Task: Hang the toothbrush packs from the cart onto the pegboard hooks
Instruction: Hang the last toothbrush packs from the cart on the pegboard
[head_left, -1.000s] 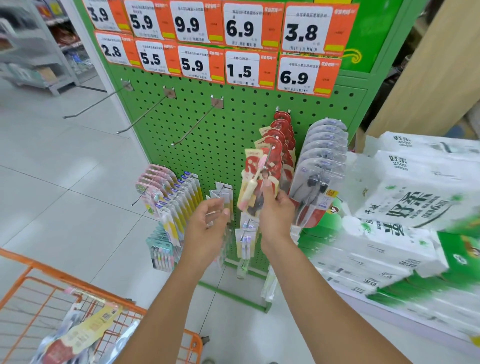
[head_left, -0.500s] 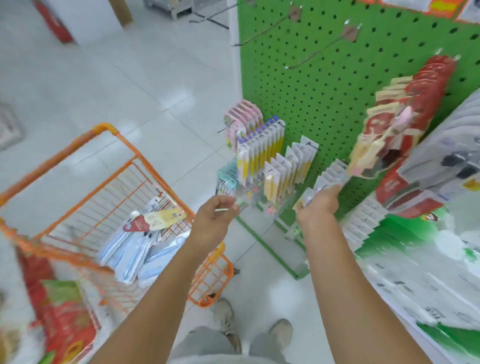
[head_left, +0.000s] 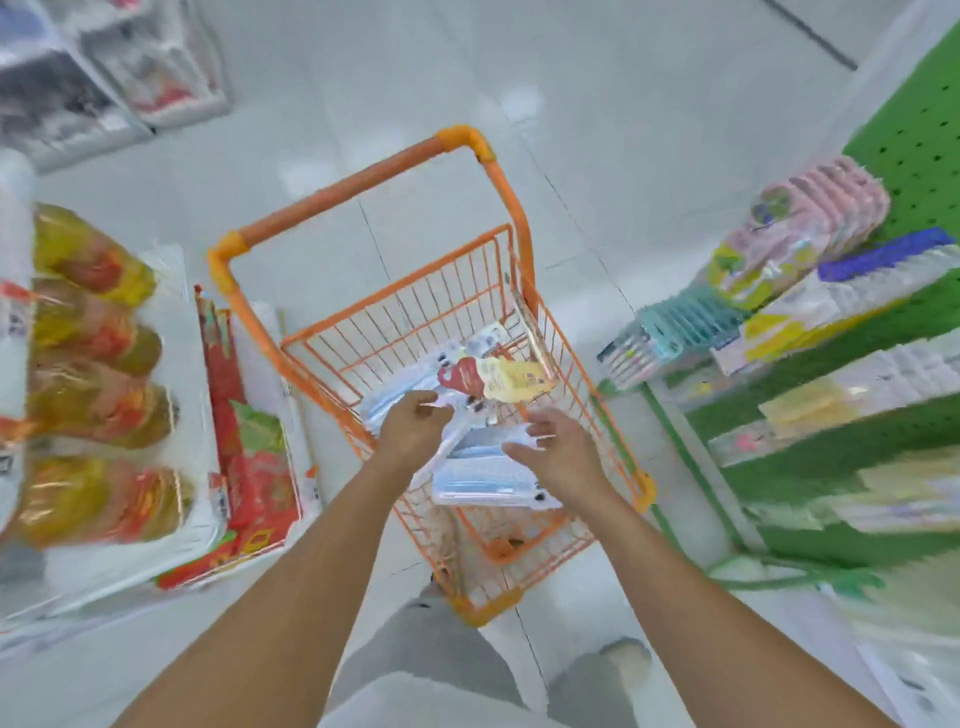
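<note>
**Trainee:** Reaching into the cart (head_left: 511, 270), was I right to go in with both hands at once?

**Supervisor:** Fair enough, though look at what each was doing. Your left hand (head_left: 415, 428) had its fingers curled in over the pale blue toothbrush packs (head_left: 485, 475). Whether they had actually closed on a pack, or only on a thin scrap of white at the tips, I could not tell through the blur. Your right hand (head_left: 558, 449) had its fingers apart and loosely bent, their tips just at the top edge of the blue stack, clamped on nothing.

**Trainee:** And the packs themselves?

**Supervisor:** Directly under and between your fingertips, lying flat and overlapping in the basket. Just past your left fingers lay the red-and-yellow pack (head_left: 491, 379), resting on top of the blue ones.

**Trainee:** How should I have taken one?

**Supervisor:** My judgement: pinch a single pack near its header end, where the hang hole would be, and use the other hand to hold down its neighbours. Those blister packs looked slick and stacked, so two could easily lift together or slide away.

**Trainee:** Then over to the board?

**Supervisor:** Yes. The green pegboard (head_left: 919, 150) stood well off to the right of your right hand, with rows of hung packs (head_left: 810, 228) already crowding it. On your left hand's far side were only the bottles (head_left: 93, 374) on their white shelf, so swing away from those.
</note>
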